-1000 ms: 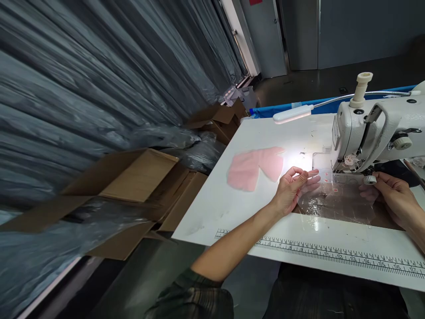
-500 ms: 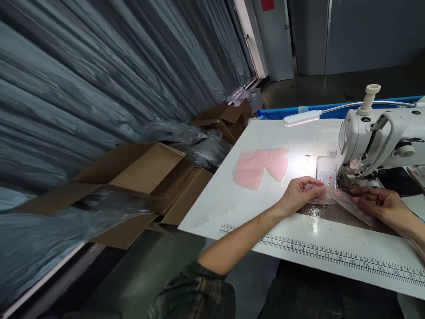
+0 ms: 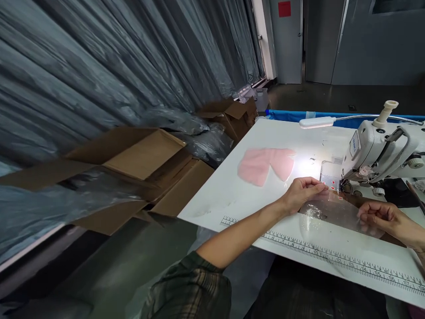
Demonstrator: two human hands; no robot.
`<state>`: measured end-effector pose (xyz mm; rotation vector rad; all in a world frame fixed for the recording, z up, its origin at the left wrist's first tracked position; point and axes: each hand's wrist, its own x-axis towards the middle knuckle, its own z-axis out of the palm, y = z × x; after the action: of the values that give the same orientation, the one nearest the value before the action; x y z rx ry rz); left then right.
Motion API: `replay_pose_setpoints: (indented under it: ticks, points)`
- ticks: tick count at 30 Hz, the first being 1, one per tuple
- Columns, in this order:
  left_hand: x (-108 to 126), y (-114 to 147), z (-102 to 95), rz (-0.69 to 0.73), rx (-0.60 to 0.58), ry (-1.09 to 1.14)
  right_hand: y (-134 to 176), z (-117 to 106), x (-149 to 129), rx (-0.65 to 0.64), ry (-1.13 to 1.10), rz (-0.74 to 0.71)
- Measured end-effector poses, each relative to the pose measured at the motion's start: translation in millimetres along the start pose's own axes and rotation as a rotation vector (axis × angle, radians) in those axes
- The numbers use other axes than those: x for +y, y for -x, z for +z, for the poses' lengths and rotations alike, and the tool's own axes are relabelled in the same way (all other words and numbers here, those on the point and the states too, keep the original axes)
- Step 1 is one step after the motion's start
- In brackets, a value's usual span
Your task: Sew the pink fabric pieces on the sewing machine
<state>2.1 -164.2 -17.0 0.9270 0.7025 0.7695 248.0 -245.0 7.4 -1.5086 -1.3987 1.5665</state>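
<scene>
My left hand (image 3: 301, 195) pinches the far edge of a thin see-through sheet (image 3: 335, 213), with thumb and forefinger just left of the needle area of the white sewing machine (image 3: 367, 148). The sheet spreads over a brown strip and the tabletop in front of the machine. At its right end, my right hand (image 3: 387, 218) has curled fingers closed on the sheet's edge. Small red marks show on the metal plate beside the presser foot. A pink fabric piece (image 3: 265, 165) with a notch lies flat to the left, apart from both hands.
A printed ruler (image 3: 315, 251) runs along the front of the white table (image 3: 212, 201). A lamp (image 3: 317, 122) on a bendable neck hangs over the far side. Open cardboard boxes (image 3: 146, 153) and plastic stand left of the table, beside a grey curtain (image 3: 109, 57).
My right hand has moved lower and away from the needle, and the sheet now lies flatter and wider. My left hand keeps its pinch near the machine. The view has shifted slightly.
</scene>
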Motion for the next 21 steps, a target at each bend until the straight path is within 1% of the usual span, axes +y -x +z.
replay_pose_setpoints:
  ticks: [2, 4, 6, 8, 10, 12, 14, 17, 21]
  points:
    - [-3.0, -1.8, -0.6, -0.018, -0.002, 0.028, -2.4, 1.3, -1.4, 0.027, 0.012, -0.048]
    - [-4.9, -1.5, 0.2, -0.027, -0.017, 0.037, -3.6, 2.4, -2.0, 0.039, -0.014, -0.066]
    - [-6.5, -0.9, 1.0, -0.027, -0.014, 0.042, -6.1, 3.6, -0.9, 0.044, -0.065, -0.026]
    - [-7.7, -1.1, 1.1, -0.027, 0.003, 0.028, -10.8, 5.0, 2.3, 0.08, -0.124, 0.027]
    - [-8.0, -1.9, 0.9, -0.034, 0.019, 0.0, -17.0, 6.6, 7.0, 0.154, -0.169, 0.056]
    - [-7.6, -2.6, 0.9, -0.046, 0.027, -0.02, -22.1, 8.5, 10.9, 0.242, -0.204, 0.049]
    - [-7.3, -2.8, 1.3, -0.063, 0.033, -0.032, -24.1, 10.4, 11.6, 0.298, -0.228, 0.035]
    - [-8.7, -2.8, 1.5, -0.064, 0.05, -0.035, -22.2, 12.7, 5.6, 0.333, -0.265, 0.054]
    - [-10.8, -3.3, 1.4, -0.016, 0.055, 0.027, -19.7, 14.0, -4.2, 0.36, -0.299, 0.093]
